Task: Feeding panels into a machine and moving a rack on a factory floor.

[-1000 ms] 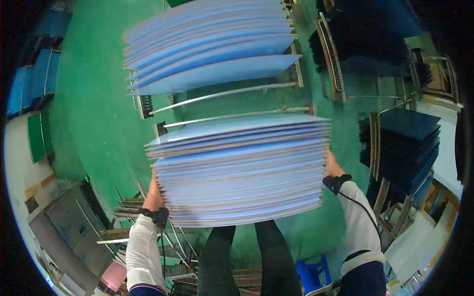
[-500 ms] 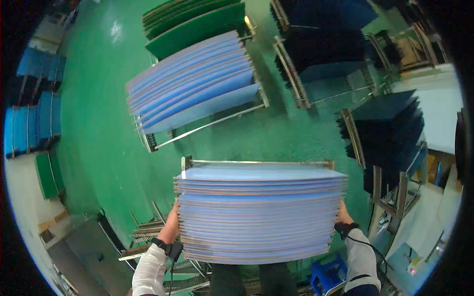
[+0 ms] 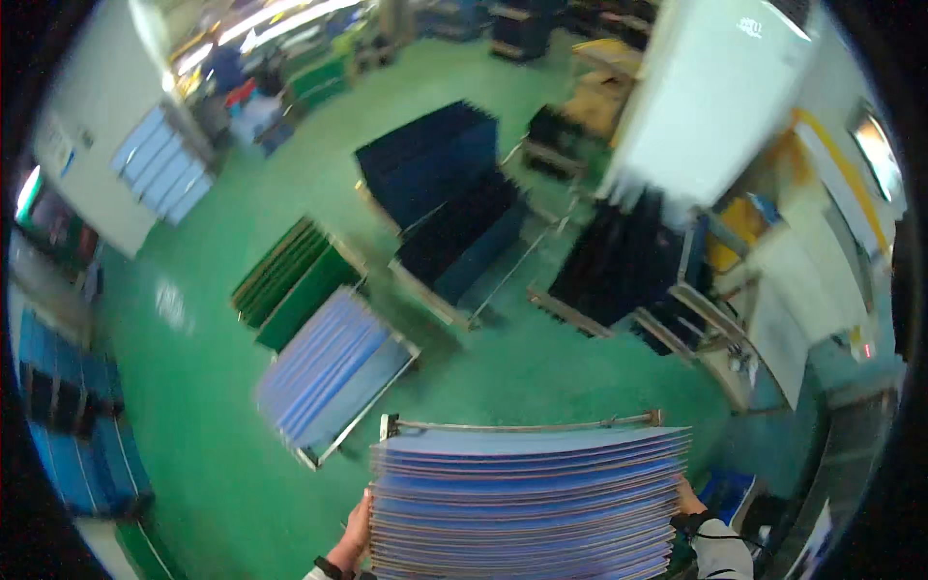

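A metal rack packed with thin light-blue panels spans the lower middle, with its top bar along the far side. My left hand is pressed against the rack's left side, its thumb upward. At the opposite end, my right hand grips the right side, partly covered by the panel edges. The rack is held between both hands; its underside is out of sight. Dark bands circle my wrists, and a cable runs along the right one.
Ahead to the left stand another rack of blue panels and some green panels. Dark panels fill racks in the middle and at right. A white cabinet rises behind. Blue panels line the left; a blue stool is near my right hand.
The view has swung up and turned, bringing the far room into sight. The held rack sits lower in the picture, and the other racks appear rotated. Both hands keep their hold.
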A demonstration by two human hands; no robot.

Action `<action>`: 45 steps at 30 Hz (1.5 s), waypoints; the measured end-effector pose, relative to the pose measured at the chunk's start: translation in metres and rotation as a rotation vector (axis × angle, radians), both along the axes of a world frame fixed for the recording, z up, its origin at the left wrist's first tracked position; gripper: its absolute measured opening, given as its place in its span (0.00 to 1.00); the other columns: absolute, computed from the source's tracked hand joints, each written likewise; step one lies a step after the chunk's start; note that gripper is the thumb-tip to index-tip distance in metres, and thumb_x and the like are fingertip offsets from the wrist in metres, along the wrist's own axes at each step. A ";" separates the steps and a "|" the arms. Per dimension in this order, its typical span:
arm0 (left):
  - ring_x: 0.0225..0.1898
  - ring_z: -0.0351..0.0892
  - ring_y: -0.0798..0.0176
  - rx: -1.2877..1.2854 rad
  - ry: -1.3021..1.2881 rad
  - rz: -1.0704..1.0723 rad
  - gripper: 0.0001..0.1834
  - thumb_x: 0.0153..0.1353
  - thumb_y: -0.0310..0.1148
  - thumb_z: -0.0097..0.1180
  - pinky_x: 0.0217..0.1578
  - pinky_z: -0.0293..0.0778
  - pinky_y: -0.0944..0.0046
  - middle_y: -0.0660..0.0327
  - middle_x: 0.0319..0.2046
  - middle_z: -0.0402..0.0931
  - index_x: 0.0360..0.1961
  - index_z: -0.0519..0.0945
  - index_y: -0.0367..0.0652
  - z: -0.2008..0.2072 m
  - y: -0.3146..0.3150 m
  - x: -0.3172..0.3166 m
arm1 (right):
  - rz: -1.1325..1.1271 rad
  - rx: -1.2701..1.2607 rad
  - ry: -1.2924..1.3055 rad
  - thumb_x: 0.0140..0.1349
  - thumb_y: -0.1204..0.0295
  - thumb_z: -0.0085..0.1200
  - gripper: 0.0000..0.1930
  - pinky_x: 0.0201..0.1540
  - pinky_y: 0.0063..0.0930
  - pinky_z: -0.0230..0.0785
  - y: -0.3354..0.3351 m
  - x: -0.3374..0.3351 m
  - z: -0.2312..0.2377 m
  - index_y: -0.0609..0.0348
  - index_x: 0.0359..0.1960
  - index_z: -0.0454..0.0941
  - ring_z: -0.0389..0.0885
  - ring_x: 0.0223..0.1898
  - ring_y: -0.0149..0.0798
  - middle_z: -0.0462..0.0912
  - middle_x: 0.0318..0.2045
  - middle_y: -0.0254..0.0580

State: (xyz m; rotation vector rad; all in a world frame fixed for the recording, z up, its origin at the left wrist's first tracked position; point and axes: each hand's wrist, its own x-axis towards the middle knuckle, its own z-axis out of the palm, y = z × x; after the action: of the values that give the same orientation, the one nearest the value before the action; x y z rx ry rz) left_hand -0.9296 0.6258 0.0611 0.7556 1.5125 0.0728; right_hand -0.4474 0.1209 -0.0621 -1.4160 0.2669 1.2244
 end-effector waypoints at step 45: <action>0.27 0.75 0.69 0.079 -0.598 -1.124 0.23 0.57 0.52 0.54 0.28 0.70 0.68 0.64 0.28 0.76 0.37 0.78 0.41 0.150 -0.194 0.785 | -1.017 -0.125 -0.836 0.64 0.53 0.39 0.21 0.45 0.34 0.71 -0.308 -0.007 0.100 0.51 0.50 0.70 0.76 0.41 0.37 0.76 0.43 0.38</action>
State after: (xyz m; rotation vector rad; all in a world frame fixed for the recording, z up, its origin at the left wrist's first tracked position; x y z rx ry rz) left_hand -0.1446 0.4317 0.2109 1.4018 0.3882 -0.4498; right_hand -0.4546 -0.1866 0.0382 -1.4658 0.3985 -0.2304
